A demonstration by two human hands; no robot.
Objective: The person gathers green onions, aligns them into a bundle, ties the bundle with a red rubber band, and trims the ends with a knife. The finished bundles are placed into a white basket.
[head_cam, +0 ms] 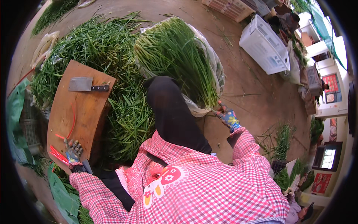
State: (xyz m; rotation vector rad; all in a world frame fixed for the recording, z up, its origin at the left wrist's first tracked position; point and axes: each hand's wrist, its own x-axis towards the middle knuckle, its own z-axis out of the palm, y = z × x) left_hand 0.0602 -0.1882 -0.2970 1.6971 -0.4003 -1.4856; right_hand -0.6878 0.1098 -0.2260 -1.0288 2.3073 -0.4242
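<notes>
My left hand [74, 152], in a patterned glove with dark, soiled fingers, is over the lower end of a wooden board [79, 98], a thin red tie strip [73, 120] at its fingertips. More red strips [58, 154] lie beside it. A cleaver [81, 84] with a black handle lies flat on the board's upper part. My right hand [228, 117], in a flowered blue glove, has its fingers apart at the lower right rim of a clear plastic bag [219, 67], by the ends of long green leafy stalks [179, 56] that fill the bag.
Loose greens [92, 39] are heaped around the board. A white plastic crate [264, 44] stands on the floor at upper right, and another crate [229, 8] is beyond it. Scattered greens [284, 141] lie at right. Other people [289, 22] are at the right edge.
</notes>
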